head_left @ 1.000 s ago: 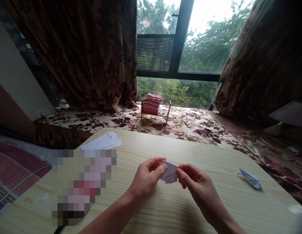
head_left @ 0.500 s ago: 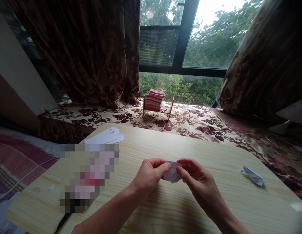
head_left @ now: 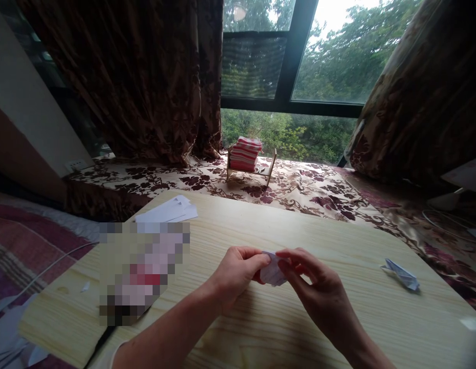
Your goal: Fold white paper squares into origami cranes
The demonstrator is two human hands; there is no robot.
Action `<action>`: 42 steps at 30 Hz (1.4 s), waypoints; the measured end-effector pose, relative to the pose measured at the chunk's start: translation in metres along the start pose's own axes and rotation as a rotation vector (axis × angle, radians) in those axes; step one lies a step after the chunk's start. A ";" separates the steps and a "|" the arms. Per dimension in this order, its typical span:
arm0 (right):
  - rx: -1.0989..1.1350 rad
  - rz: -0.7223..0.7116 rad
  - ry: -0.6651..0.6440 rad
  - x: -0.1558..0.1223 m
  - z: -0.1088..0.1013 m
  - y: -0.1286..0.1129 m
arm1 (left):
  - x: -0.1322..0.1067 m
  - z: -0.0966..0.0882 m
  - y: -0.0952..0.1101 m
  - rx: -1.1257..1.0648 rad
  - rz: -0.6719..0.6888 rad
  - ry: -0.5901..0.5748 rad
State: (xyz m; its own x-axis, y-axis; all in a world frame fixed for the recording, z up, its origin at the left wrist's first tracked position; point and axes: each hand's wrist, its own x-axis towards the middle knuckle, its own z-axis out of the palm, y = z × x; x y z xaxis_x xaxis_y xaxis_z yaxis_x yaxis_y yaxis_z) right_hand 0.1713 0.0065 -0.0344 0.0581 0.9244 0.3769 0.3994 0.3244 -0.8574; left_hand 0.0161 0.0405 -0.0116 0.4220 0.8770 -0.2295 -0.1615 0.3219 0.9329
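Note:
A small folded piece of white paper is held just above the light wooden table, near its middle. My left hand pinches the paper's left side with thumb and fingers closed on it. My right hand pinches its right side, fingertips meeting the left hand's over the paper. Most of the paper is hidden between the fingers.
A finished folded paper figure lies at the table's right. White paper sheets rest at the far left corner, beside a blurred-out patch. Beyond, a floral-covered ledge holds a small wooden rack with striped cloths. Curtains flank the window.
Both hands have drawn closer together around the paper, which now shows less between the fingers. The camera has tilted slightly down.

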 end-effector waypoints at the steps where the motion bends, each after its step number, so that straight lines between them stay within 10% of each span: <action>1: -0.033 -0.038 -0.009 0.000 -0.001 -0.001 | 0.000 0.000 0.000 0.005 0.001 0.010; 16: -0.334 -0.382 -0.120 0.003 -0.009 -0.003 | 0.000 -0.001 0.002 0.022 0.029 0.029; 27: -0.060 0.055 -0.062 0.007 -0.011 -0.008 | -0.001 0.001 0.004 0.219 0.183 0.126; 42: -0.080 0.024 -0.221 0.005 -0.007 -0.010 | -0.002 0.001 -0.001 0.315 0.224 0.074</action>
State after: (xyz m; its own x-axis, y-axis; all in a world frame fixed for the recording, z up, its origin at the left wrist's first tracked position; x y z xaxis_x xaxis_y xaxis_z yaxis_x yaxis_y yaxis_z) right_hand 0.1741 0.0063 -0.0220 -0.1293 0.9559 0.2635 0.4717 0.2931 -0.8317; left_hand 0.0165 0.0384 -0.0114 0.3398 0.9403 -0.0190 0.0440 0.0043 0.9990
